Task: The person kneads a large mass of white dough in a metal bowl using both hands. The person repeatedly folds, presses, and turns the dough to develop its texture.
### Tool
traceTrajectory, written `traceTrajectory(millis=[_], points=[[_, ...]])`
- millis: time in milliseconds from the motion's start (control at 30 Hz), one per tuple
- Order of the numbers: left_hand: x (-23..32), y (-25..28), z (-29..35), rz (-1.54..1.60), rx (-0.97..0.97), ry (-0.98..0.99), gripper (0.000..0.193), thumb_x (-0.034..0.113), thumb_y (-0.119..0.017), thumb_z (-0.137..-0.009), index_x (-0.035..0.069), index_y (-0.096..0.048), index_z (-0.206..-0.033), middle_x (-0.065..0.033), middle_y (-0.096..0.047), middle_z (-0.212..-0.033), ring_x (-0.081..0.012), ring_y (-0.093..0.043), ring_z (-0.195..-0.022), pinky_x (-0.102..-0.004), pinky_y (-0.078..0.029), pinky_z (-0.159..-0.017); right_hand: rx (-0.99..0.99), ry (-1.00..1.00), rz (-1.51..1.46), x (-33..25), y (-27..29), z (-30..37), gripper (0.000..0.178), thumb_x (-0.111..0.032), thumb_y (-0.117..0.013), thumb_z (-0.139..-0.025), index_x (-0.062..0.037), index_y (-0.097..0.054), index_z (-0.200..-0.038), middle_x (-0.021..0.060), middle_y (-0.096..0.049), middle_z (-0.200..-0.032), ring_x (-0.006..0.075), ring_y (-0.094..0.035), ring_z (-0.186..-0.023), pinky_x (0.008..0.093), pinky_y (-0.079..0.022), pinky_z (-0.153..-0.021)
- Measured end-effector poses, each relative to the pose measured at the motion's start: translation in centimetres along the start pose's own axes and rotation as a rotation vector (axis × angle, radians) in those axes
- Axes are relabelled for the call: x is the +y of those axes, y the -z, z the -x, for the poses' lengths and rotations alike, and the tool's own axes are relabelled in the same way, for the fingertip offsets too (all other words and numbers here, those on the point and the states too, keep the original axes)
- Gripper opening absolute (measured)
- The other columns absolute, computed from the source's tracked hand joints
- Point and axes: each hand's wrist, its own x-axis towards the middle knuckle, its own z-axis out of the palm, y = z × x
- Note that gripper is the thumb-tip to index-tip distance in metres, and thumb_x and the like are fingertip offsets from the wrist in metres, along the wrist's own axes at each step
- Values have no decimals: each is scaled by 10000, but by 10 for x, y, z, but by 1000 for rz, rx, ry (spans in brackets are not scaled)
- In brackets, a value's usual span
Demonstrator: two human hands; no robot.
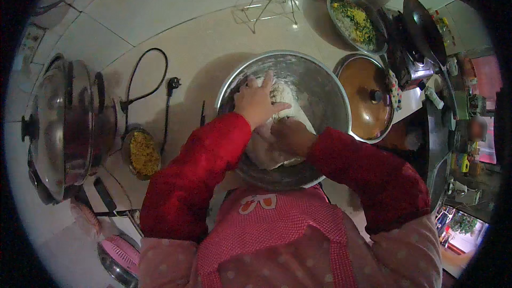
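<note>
A wide metal bowl [332, 96] stands in front of me with a large pale lump of dough [271, 153] in it. My left hand [256, 101] lies on the far left part of the dough, its fingers spread and thumb pointing right. Close beside it, my right hand [295, 136] is closed, with curled fingers pressed into the dough; the fingertips are hidden. Dry flour and smears of dough cling to the bowl's inner wall.
Right of the bowl are a lidded pan [368, 93] and a bowl of chopped greens and yellow bits [356, 24]. A wire rack [266, 8] stands beyond. On the left are a lidded electric pot [64, 128], its cord [166, 69] and a dish of yellow crumbly food [143, 153].
</note>
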Motion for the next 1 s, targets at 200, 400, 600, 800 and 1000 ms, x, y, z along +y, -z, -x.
traceTrajectory(millis=[200,400,600,800,1000], points=[[3,-28,-38,-10,-95,-16,760,482,-716,-677,281,-441,-1356,-221,-360,-1356,-451,-452,-1138,-544,-402,-931,127,-35,59,28,-26,-21,368,-384,-671,-747,-38,-662,-874,187,-645,-760,351,-629,-708,450,-507,-622],[-23,-46,-55,102,76,-204,554,395,-713,-700,198,-564,-1196,-195,-444,-1224,-423,-473,-1103,-502,-432,-902,171,2,-6,14,3,-1,383,-367,-643,-784,-43,-653,-988,211,-641,-923,364,-632,-792,448,-507,-709],[-8,-25,73,-33,347,-606,419,214,-737,-666,128,-604,-1053,-152,-475,-1111,-389,-429,-1111,-447,-402,-926,528,10,-369,-6,89,69,466,-344,-563,-875,-14,-547,-1203,228,-532,-1220,340,-508,-1148,406,-398,-965],[-25,-12,123,197,348,-542,848,343,-811,-617,100,-376,-1304,-175,-337,-1266,-406,-338,-1202,-510,-312,-999,372,356,-251,0,27,44,675,-410,-608,-826,-111,-371,-1382,185,-433,-1336,381,-428,-1216,521,-319,-1006],[-10,-46,105,-151,-177,-285,1125,427,-769,-640,93,-100,-1481,-268,-18,-1502,-536,-23,-1359,-704,-133,-1018,656,29,183,-36,-40,80,745,-451,-605,-794,-42,-362,-1366,227,-331,-1398,429,-324,-1282,702,-208,-993]])
